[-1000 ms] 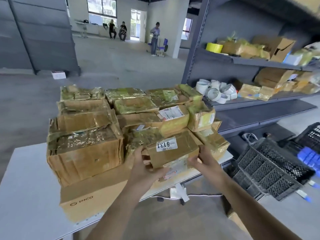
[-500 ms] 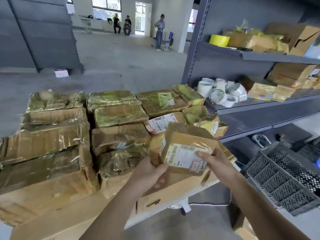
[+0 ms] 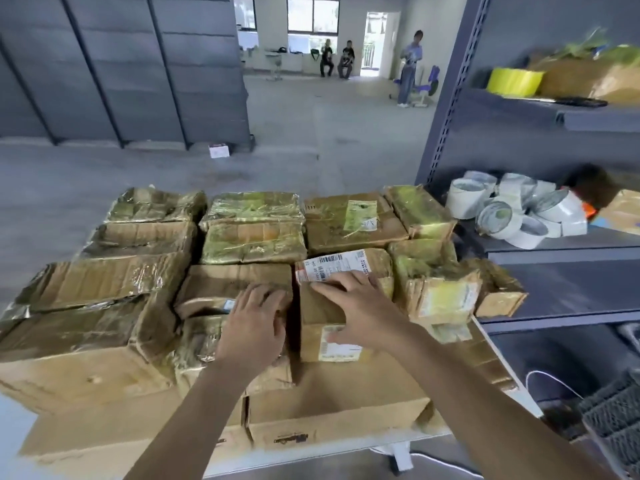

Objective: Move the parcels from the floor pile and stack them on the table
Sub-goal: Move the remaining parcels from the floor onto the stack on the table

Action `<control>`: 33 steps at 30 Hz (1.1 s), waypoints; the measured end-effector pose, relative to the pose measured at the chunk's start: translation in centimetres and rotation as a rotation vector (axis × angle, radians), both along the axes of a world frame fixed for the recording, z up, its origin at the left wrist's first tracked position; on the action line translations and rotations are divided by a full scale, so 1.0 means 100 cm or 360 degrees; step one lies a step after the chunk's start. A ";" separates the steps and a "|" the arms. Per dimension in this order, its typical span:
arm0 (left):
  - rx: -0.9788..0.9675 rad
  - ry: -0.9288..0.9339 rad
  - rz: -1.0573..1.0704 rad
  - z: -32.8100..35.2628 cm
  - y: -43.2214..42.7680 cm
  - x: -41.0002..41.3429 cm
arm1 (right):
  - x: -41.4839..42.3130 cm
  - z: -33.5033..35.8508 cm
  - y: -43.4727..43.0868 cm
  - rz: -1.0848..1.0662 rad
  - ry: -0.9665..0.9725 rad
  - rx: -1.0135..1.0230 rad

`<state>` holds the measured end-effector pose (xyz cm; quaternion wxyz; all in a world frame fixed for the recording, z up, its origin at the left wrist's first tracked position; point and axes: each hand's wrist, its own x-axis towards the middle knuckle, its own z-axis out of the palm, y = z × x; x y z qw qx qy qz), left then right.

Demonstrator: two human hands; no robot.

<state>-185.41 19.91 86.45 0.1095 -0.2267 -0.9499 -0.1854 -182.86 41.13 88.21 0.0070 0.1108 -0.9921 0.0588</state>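
Many tape-wrapped cardboard parcels (image 3: 252,237) are stacked close together on flat brown cartons (image 3: 332,414) on the white table (image 3: 10,438). A small brown parcel with a white label (image 3: 320,318) stands in the front row of the stack. My right hand (image 3: 360,306) lies on its top with fingers spread, the thumb down its front face. My left hand (image 3: 254,323) rests flat on the wrinkled parcel just to the left. The floor pile is out of view.
Grey metal shelving stands right of the table, holding white tape rolls (image 3: 512,216), a yellow roll (image 3: 514,81) and more boxes. A black plastic crate (image 3: 616,427) sits low at the right. Three people are far back in the room.
The small labelled parcel, held in front of the stack in both hands before, now sits in the front row. Both hands lie on top of the parcels, and the view has moved closer.
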 end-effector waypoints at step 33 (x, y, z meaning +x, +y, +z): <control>0.0180 0.0079 -0.0350 -0.001 0.019 -0.020 | 0.027 0.017 0.059 -0.0285 -0.0453 -0.0922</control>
